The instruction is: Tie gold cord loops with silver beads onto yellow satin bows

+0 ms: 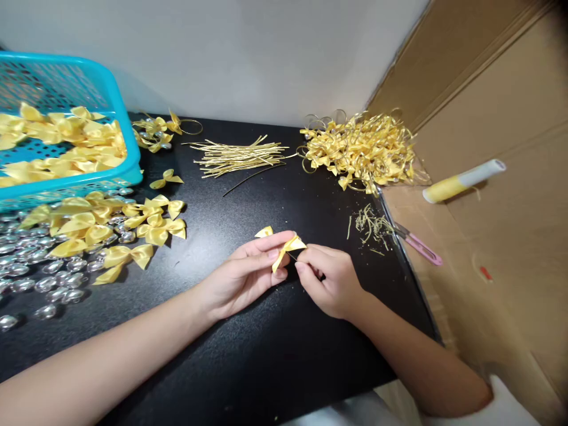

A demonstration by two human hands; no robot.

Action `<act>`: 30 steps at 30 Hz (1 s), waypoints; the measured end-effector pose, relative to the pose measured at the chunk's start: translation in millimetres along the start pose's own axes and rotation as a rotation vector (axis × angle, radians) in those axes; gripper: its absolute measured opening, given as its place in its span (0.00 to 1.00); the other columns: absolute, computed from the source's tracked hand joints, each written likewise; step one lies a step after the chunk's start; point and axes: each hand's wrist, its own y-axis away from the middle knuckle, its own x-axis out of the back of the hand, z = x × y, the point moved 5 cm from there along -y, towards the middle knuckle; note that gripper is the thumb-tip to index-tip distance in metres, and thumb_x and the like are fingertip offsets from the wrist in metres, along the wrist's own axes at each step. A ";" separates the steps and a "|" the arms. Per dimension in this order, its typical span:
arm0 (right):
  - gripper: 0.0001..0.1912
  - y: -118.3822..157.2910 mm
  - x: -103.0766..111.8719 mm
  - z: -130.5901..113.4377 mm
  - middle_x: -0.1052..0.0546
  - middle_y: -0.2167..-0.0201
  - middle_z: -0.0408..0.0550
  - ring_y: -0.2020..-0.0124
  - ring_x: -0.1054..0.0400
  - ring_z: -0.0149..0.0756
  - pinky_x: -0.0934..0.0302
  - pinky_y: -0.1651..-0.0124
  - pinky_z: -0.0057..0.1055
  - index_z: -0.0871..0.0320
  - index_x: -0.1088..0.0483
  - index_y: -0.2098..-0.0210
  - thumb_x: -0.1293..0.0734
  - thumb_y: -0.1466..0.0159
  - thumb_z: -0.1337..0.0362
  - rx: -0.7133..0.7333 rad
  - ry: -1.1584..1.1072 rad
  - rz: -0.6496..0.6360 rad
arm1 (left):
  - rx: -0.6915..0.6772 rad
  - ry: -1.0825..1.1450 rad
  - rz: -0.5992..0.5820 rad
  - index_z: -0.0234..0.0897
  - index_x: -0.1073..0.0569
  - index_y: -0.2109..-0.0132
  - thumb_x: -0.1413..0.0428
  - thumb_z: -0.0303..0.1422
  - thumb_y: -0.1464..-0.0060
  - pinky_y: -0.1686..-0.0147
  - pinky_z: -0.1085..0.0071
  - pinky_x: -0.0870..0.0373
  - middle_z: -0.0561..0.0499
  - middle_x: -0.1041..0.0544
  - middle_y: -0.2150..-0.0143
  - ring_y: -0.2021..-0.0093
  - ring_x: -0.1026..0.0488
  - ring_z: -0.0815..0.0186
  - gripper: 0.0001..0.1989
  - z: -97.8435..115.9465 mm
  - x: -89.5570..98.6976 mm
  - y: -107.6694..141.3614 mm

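Centre of frame, over the worktop point(248, 361): left hand point(243, 269) grip pinched closed on a yellow bow point(290, 245), right hand point(331, 279) grip closed on its thin wire point(291, 256); wire-fixing step, apparently, next move calling for a steady bow and firm pull.

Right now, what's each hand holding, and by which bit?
The left hand pinches a yellow bow, exact spot hidden; the right hand pinches a thin strand near the bow.

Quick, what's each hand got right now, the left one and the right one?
Left hand: closed, pinching a yellow bow.
Right hand: closed, seemingly pinching a thin strand at the bow.
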 end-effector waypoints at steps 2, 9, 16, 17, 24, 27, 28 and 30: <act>0.14 0.1 -0.6 0.1 0.41 0.81 0.37 0.79 0.47 0.25 0.50 0.74 0.25 0.57 0.42 0.77 0.41 0.36 0.73 0.012 0.007 0.010 | 0.000 0.000 -0.008 0.31 0.18 0.57 0.32 0.22 0.57 0.68 0.82 0.25 0.50 0.20 0.68 0.71 0.25 0.74 0.16 0.2 -0.4 0.1; 0.13 0.3 -1.9 -0.1 0.39 0.80 0.38 0.78 0.46 0.25 0.49 0.74 0.25 0.57 0.39 0.76 0.40 0.35 0.73 0.004 0.008 -0.004 | -0.004 0.004 -0.023 0.31 0.18 0.57 0.32 0.22 0.56 0.68 0.82 0.24 0.49 0.19 0.66 0.69 0.24 0.74 0.16 0.6 -0.6 0.8; 0.14 0.8 -1.2 0.1 0.39 0.80 0.37 0.79 0.46 0.24 0.49 0.73 0.24 0.57 0.40 0.77 0.40 0.35 0.73 0.000 0.021 -0.003 | -0.007 0.019 -0.021 0.31 0.19 0.56 0.32 0.22 0.56 0.68 0.81 0.24 0.49 0.19 0.67 0.70 0.24 0.74 0.16 0.9 -0.1 0.4; 0.14 0.8 -1.3 0.3 0.39 0.80 0.37 0.79 0.46 0.24 0.48 0.73 0.24 0.57 0.40 0.77 0.40 0.35 0.73 0.000 0.025 -0.004 | -0.007 0.019 -0.023 0.31 0.19 0.56 0.32 0.22 0.56 0.68 0.81 0.24 0.49 0.19 0.68 0.70 0.24 0.74 0.16 0.8 0.2 0.2; 0.14 0.2 -1.6 -0.5 0.39 0.81 0.38 0.79 0.46 0.24 0.48 0.73 0.24 0.57 0.40 0.77 0.41 0.35 0.73 -0.002 0.032 0.003 | -0.010 0.017 -0.025 0.31 0.19 0.56 0.32 0.22 0.55 0.68 0.81 0.24 0.50 0.20 0.69 0.71 0.25 0.74 0.16 0.8 0.4 -0.2; 0.14 -0.4 -1.7 -1.2 0.39 0.81 0.38 0.79 0.46 0.24 0.49 0.74 0.25 0.57 0.40 0.77 0.41 0.35 0.73 0.004 0.032 0.002 | -0.011 0.018 -0.019 0.31 0.19 0.57 0.32 0.22 0.56 0.69 0.81 0.24 0.50 0.20 0.69 0.71 0.25 0.74 0.16 1.0 -0.1 -0.3; 0.14 -0.5 -1.8 -1.2 0.39 0.81 0.38 0.79 0.46 0.24 0.49 0.74 0.25 0.57 0.40 0.77 0.41 0.35 0.72 0.003 0.036 0.001 | -0.011 0.019 -0.018 0.31 0.18 0.57 0.32 0.22 0.56 0.69 0.81 0.25 0.50 0.20 0.69 0.71 0.25 0.74 0.16 1.1 -0.2 -0.3; 0.14 -0.4 -1.9 -0.8 0.38 0.81 0.38 0.79 0.46 0.25 0.49 0.74 0.25 0.57 0.40 0.77 0.41 0.35 0.72 -0.003 0.044 0.000 | -0.011 0.021 -0.017 0.31 0.19 0.57 0.32 0.22 0.56 0.69 0.81 0.25 0.50 0.20 0.69 0.71 0.25 0.74 0.16 1.1 -0.3 -0.3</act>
